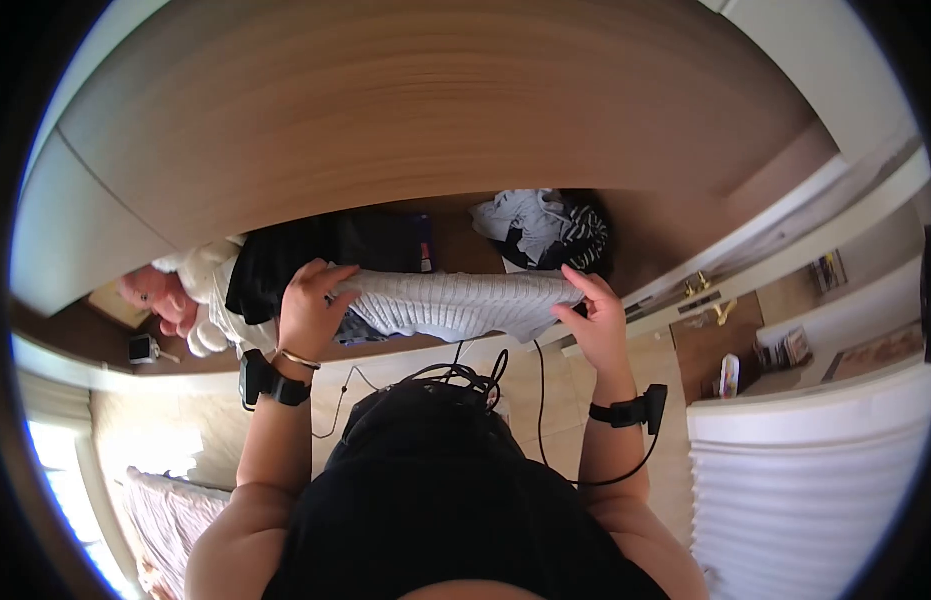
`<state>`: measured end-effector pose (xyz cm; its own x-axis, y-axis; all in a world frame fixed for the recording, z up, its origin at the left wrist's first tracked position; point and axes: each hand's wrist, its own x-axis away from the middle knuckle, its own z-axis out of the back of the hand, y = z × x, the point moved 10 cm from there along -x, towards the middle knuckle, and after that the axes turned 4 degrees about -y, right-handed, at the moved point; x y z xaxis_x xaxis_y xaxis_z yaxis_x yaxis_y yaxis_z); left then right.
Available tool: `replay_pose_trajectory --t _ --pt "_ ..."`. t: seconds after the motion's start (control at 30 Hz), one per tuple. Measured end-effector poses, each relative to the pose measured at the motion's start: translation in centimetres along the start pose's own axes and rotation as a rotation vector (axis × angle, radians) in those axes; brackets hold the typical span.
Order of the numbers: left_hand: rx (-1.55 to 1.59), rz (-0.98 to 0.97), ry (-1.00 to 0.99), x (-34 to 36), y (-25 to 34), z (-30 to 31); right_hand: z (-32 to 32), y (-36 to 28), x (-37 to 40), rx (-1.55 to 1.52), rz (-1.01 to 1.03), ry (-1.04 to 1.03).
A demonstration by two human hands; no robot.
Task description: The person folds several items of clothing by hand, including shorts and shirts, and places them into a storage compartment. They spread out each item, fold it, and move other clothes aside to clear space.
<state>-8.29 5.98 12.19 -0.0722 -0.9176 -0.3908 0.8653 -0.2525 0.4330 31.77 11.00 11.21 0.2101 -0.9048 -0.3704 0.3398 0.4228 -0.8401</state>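
Observation:
A light grey ribbed knit garment (450,303) is stretched sideways in front of the body. My left hand (315,305) grips its left end between thumb and fingers. At the other end, my right hand (593,318) pinches the edge of the knit. Behind the garment, black cloth (275,265) lies on the wooden shelf, with a dark flat item (390,240) beside it. A pile of grey and black-and-white clothes (545,228) rests further right on the shelf. Some patterned blue-grey fabric (355,328) shows just under the garment's left part.
Pink and white plush toys (160,298) and a small white-framed object (143,349) sit at the shelf's left end. A large wooden panel (435,110) spans above. Black cables (475,375) hang near the body. A white drawer unit (805,490) stands at right.

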Motion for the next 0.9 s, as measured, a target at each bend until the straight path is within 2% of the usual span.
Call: replay_pose_trajectory --t 0.03,0.07,0.13,0.17,0.2,0.23,0.27,0.3,0.33,0.37,0.4,0.47,0.53,0.6,0.67,0.7,0.73,0.77,0.8,0.83,0.87,0.9 --pt "0.063 0.026 0.005 -0.6 -0.7 0.4 0.5 -3.0 0.2 0.278 0.051 0.020" --pt "0.127 0.054 0.010 -1.2 -1.1 0.7 1.1 -3.1 0.8 0.287 0.037 0.043" --pt "0.094 0.005 0.066 -2.4 0.1 1.5 1.4 -2.3 1.6 0.462 -0.083 -0.040" --pt "0.386 -0.057 0.129 -2.9 0.7 1.8 2.3 -3.2 1.9 0.447 -0.046 0.051" --pt "0.676 -0.113 0.193 -3.2 0.7 2.1 2.6 -3.2 2.0 0.453 -0.046 0.057" --pt "1.010 -0.078 0.102 -3.8 0.3 0.4 3.6 -3.8 2.1 0.280 0.036 0.135" --pt "1.395 0.114 0.000 -3.6 -0.1 -2.5 4.5 -4.2 2.4 0.105 0.117 0.208" --pt "1.537 0.236 0.035 -3.3 -1.2 -4.7 4.6 -4.0 2.5 0.107 0.117 0.207" --pt "1.675 0.363 0.072 -2.9 -2.2 -7.5 4.5 -1.3 2.6 -0.139 -0.089 0.207" --pt "1.567 0.419 0.060 -2.9 -2.5 -9.4 3.8 1.4 3.1 -0.385 -0.295 0.206" --pt "1.518 0.560 0.032 -2.7 -2.6 -11.7 2.6 3.8 4.0 -0.630 -0.498 0.202" --pt "1.549 0.765 -0.148 -2.0 -0.8 -15.8 2.2 6.5 4.1 -0.545 -0.548 0.169" --pt "1.557 0.795 -0.132 -2.3 1.0 -17.6 2.8 10.1 4.4 -0.458 -0.626 0.207" --pt "1.559 0.830 -0.108 -2.7 2.9 -18.8 3.2 11.7 3.5 -0.531 -0.604 0.215" --pt "1.436 0.726 0.093 -3.7 5.0 -17.3 4.7 9.5 1.9 -0.372 -0.503 0.265" --pt "1.352 0.714 0.087 -3.9 7.9 -16.0 5.1 7.7 1.0 -0.130 -0.454 0.226" --pt "1.364 0.558 0.072 -4.3 10.4 -16.3 4.6 7.1 0.8 -0.136 -0.447 0.210" --pt "1.200 0.400 -0.027 -4.6 13.5 -16.0 3.8 5.5 0.4 -0.062 -0.344 0.161" --pt "1.196 0.335 -0.213 -4.1 18.0 -15.8 3.2 3.8 0.1 0.009 -0.239 0.111" --pt "1.330 0.231 -0.318 -2.5 20.3 -19.1 2.4 1.8 0.1 -0.061 -0.187 -0.002" --pt "1.161 -0.034 -0.458 -2.5 24.3 -17.2 1.7 -0.2 0.1 -0.131 -0.134 -0.117" --pt "1.128 -0.067 -0.512 -1.6 25.9 -17.4 2.3 -0.4 -0.1 0.001 -0.123 -0.168"
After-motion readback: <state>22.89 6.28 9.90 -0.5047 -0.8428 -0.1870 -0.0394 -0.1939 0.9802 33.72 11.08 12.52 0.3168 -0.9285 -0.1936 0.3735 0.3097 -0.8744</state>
